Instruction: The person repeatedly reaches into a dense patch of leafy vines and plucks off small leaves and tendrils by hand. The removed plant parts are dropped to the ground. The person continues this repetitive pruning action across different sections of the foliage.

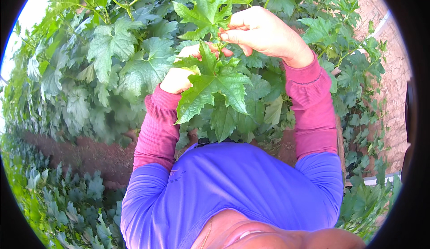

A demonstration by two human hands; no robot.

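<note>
My right hand [260, 34] comes in from the right and pinches a thin green vine stem [220, 44] between thumb and fingers. From the left, my left hand [181, 76] reaches around the same stem just below, its fingertips showing beside it. A large lobed leaf [215, 84] with toothed edges hangs in front of my left hand and hides part of it. Above the pinched spot spreads another bright green leaf [203, 12] of the vine, close to my right fingertips.
Dense climbing foliage [114, 44] fills the space beyond my hands, with a curling tendril shoot [129, 5] at upper left. Bare soil [97, 155] separates it from another leafy row [77, 208] at lower left. Dry, pale ground [394, 91] lies at right.
</note>
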